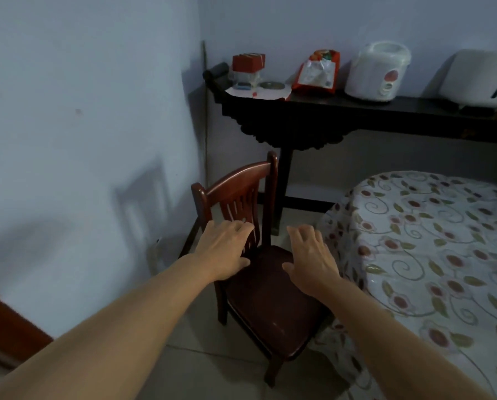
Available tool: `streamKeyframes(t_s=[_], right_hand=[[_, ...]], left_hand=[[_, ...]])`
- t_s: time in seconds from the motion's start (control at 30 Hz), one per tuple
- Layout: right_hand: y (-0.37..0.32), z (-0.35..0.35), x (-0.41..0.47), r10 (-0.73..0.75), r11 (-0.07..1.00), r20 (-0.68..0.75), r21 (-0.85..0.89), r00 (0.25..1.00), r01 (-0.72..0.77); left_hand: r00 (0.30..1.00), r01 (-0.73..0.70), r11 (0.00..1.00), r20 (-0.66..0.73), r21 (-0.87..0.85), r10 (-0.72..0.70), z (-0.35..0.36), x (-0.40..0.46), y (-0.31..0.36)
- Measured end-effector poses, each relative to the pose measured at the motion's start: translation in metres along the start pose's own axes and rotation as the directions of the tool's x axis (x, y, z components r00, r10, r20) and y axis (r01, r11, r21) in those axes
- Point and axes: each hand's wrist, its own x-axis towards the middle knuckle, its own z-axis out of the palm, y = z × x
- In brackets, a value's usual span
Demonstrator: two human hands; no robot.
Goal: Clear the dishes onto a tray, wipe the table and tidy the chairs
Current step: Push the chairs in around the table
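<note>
Dark reddish-brown wooden chair [266, 287] stands on the pale tiled floor [201, 368], between the bluish-white wall [77, 125] and the round table draped in a cream cloth printed with red flowers and green leaves [432, 255]. Its seat is smooth and glossy with a rounded front edge, which sits just beside the hanging cloth; its back has a curved top rail and slim vertical slats. Both hands reach out palm down above it. The left hand [225, 251] hovers in front of the slatted back, fingers loosely bent and slightly apart; whether they touch the wood I cannot tell. The right hand [313, 259] is over the seat, fingers relaxed and a little spread, holding nothing. Behind, a black carved wooden side table [305, 116] against the wall carries a white rounded rice cooker [377, 72], an orange-and-clear plastic bag [316, 72] and a red box [248, 62].
</note>
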Motion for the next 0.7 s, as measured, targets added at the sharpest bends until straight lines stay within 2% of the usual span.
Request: streamKeyframes(t_s=[0.27, 0.47, 0.6, 0.7], right_hand=[[-0.074, 0.034, 0.091, 0.190, 0.981, -0.025, 0.039, 0.981, -0.189], [-0.101, 0.048, 0.154, 0.298, 0.952, -0.011, 0.079, 0.954, -0.296], [-0.100, 0.052, 0.202, 0.305, 0.949, -0.037, 0.100, 0.952, -0.300], [-0.098, 0.058, 0.240, 0.312, 0.943, -0.056, 0.143, 0.948, -0.302]], left_hand=[[0.987, -0.157, 0.988, 0.022, -0.013, 0.157, 0.000, 0.078, -0.121], [0.985, -0.164, 0.985, 0.050, -0.061, 0.167, 0.006, 0.144, -0.184], [0.986, -0.164, 0.984, 0.016, -0.069, 0.166, 0.008, 0.190, -0.212], [0.985, -0.166, 0.985, 0.045, -0.041, 0.168, 0.009, 0.220, -0.231]])
